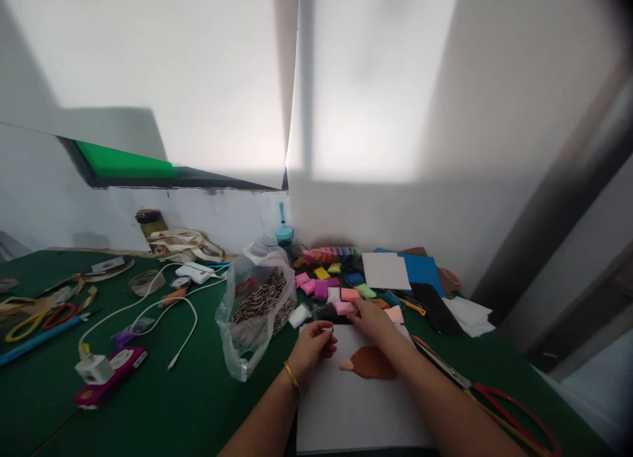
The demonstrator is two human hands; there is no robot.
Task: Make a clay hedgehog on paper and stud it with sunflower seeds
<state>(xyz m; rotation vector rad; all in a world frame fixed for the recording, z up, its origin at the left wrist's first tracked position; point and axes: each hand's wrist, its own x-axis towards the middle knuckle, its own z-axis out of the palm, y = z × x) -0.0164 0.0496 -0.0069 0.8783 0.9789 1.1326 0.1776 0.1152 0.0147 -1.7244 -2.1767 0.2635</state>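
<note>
One white sheet (356, 417), lying flat at the near side of a green table (198, 411). On it, between the forearms, a flat brown shape (370, 363) with a pale pointed tip (347, 365), looking like soft clay; right end partly hidden by the right arm. Probably light, easy to dent, weakest at the tip; safer to lift by the sheet's bare near edge than to pinch the brown surface. Beyond the right forearm, scissors (459, 378) with red handles, narrowing the room on that side; more open green to the left.

Left hand (316, 345) over the sheet's far left corner, with fingers curled and thumb close to forefinger; at the tips a pale spot, too small to tell whether a held bit or only a nail. Right hand (368, 318) at the far edge, fingertips at a pink packet (345, 308); not possible to tell whether gripping or only touching. Probably light, squashy, perhaps slippery; better to take by its short ends. Close around, coloured packets (321, 290), with little space for fingers. To the left, a thin plastic bag (262, 299), easy to catch. Farther back, a white card (386, 270), then the wall (237, 216).
</note>
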